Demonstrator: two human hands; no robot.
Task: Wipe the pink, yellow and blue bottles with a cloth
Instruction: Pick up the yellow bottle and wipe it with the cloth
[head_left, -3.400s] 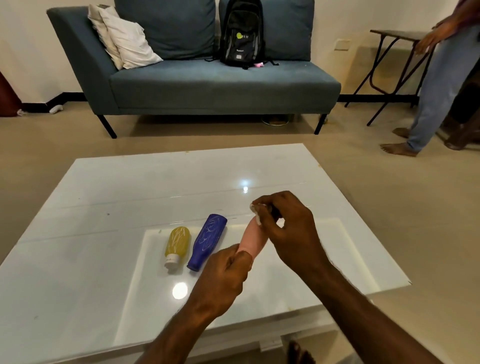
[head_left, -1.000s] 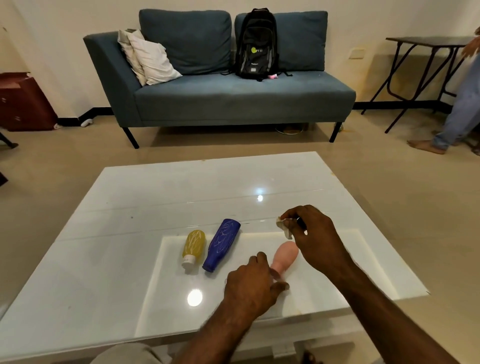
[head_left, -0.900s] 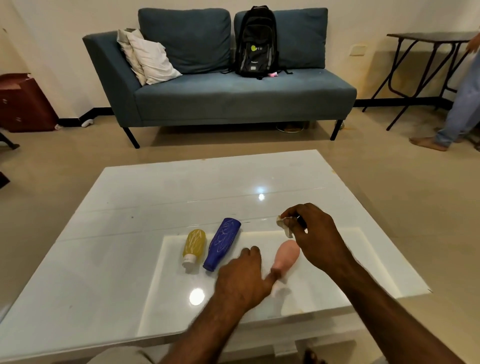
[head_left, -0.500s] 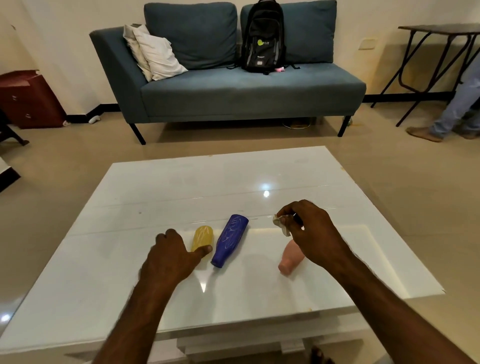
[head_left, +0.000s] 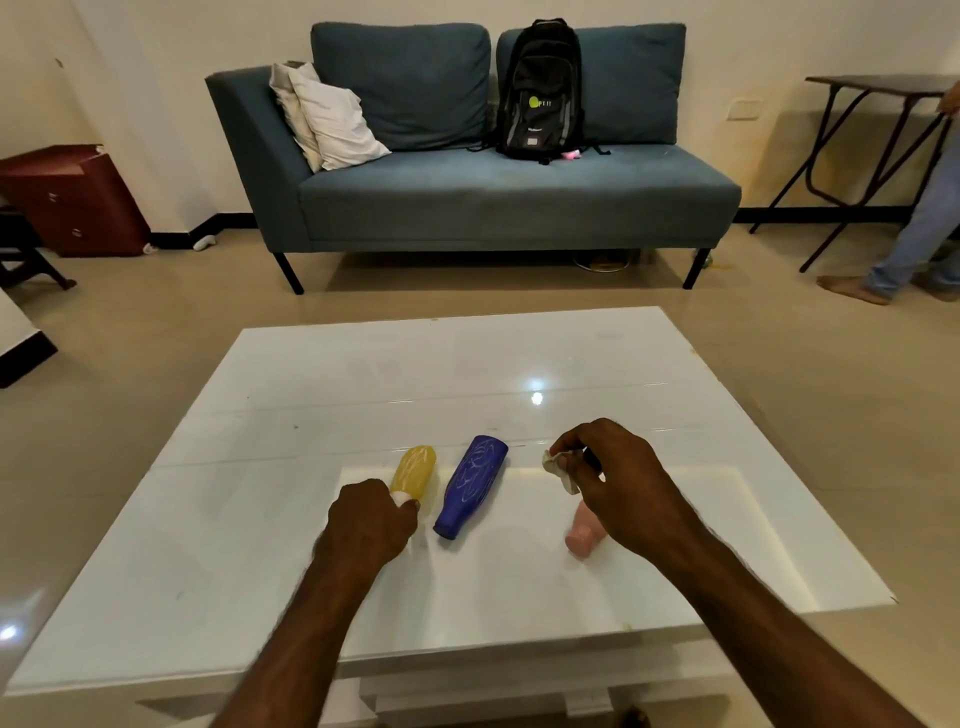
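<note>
Three bottles lie on the white glossy table (head_left: 260, 519). The yellow bottle (head_left: 414, 467) lies on the left, and my left hand (head_left: 370, 525) closes around its white cap end. To its right lies the blue bottle (head_left: 474, 483), untouched. The pink bottle (head_left: 584, 532) lies further right, partly hidden under my right hand (head_left: 618, 478). That hand hovers above it and pinches a small crumpled white cloth (head_left: 558, 467) between its fingertips.
A blue sofa (head_left: 493, 202) with a black backpack (head_left: 540, 88) and pale cushions (head_left: 327, 117) stands beyond the table. A person's legs (head_left: 914, 234) and a folding table (head_left: 878, 88) are at the far right. A red cabinet (head_left: 78, 197) is at the left.
My left hand let go of the pink bottle, which now lies on the table, moved left and closed on the yellow bottle's cap end. My right hand keeps the cloth.
</note>
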